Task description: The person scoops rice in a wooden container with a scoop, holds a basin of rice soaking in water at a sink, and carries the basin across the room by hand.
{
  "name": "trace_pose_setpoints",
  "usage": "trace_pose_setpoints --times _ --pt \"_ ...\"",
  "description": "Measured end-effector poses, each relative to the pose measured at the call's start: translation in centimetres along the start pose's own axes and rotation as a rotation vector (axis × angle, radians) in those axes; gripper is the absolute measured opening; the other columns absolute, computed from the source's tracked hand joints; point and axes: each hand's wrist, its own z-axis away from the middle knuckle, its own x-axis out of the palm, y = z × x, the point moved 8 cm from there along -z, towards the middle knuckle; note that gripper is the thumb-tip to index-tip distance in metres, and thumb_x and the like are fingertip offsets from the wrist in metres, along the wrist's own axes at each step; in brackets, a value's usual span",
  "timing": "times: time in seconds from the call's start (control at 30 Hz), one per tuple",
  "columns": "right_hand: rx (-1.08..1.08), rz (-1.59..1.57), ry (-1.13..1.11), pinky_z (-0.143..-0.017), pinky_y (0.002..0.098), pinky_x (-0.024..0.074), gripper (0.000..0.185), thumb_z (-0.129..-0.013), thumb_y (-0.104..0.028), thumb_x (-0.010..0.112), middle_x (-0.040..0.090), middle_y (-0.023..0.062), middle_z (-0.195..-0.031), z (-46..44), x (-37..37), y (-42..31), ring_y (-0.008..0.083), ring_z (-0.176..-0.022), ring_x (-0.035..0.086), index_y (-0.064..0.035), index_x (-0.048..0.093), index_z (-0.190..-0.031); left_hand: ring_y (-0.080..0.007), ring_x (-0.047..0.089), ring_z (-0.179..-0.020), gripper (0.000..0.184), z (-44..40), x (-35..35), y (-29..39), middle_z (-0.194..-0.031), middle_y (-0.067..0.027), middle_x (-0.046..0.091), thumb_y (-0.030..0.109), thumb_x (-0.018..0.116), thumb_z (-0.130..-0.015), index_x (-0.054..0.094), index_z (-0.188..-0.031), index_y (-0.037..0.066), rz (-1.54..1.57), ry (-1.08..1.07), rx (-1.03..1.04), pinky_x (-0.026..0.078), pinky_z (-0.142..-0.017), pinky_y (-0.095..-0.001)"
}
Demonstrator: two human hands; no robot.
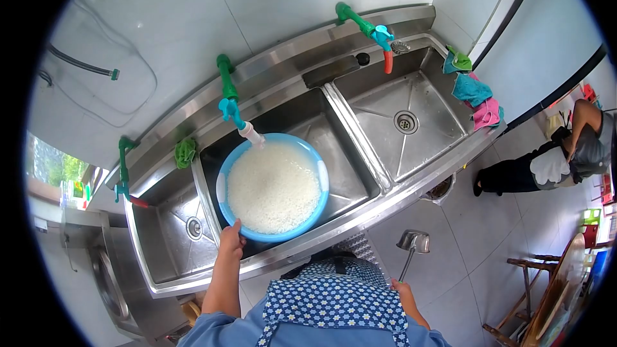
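A blue basin (pixel 325 183) with white patches on its rim sits in the middle sink, full of white rice (pixel 276 186). The rice looks wet, and the faucet (pixel 232 112) with a white nozzle hangs over the basin's far edge. My left hand (pixel 231 242) is closed on the near-left rim of the basin. Down at my right side, away from the sink, my right hand (pixel 403 290) grips the thin handle of a metal ladle (pixel 416 241). Its deep bowl points forward above the floor; whether anything is inside I cannot tell.
Side sinks lie left (pixel 173 225) and right (pixel 411 125), each under a green-piped faucet. Coloured cloths (pixel 475 96) hang at the far right corner; a green cloth (pixel 185 153) lies left. Another person (pixel 553 160) stands at right, near a wooden table (pixel 556 289).
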Motion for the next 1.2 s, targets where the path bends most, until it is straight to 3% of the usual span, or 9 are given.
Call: trace_pose_setpoints --times 0.43,1.2 --pt "0.002 0.03 -0.014 -0.036 0.0367 0.0368 0.021 -0.088 -0.016 0.065 0.047 0.0063 -0.055 0.0 0.3 -0.3 0.0186 -0.041 0.046 -0.0056 0.047 -0.084 -0.0146 0.04 -0.045 0.024 0.1 0.1 0.0 -0.061 -0.0032 0.047 0.026 0.058 -0.094 0.053 -0.081 0.006 0.002 -0.011 -0.001 0.031 -0.041 -0.0284" --pt "0.067 -0.018 0.015 -0.036 0.0347 0.0357 0.024 -0.089 -0.014 0.064 0.045 0.0049 -0.057 -0.5 0.1 0.5 0.0169 -0.041 0.044 -0.0089 0.042 -0.097 -0.0131 0.041 -0.046 0.023 -0.3 -0.2 -0.5 -0.062 -0.0017 0.048 0.026 0.059 -0.093 0.053 -0.082 0.007 0.006 0.001 -0.026 0.032 -0.041 -0.0272"
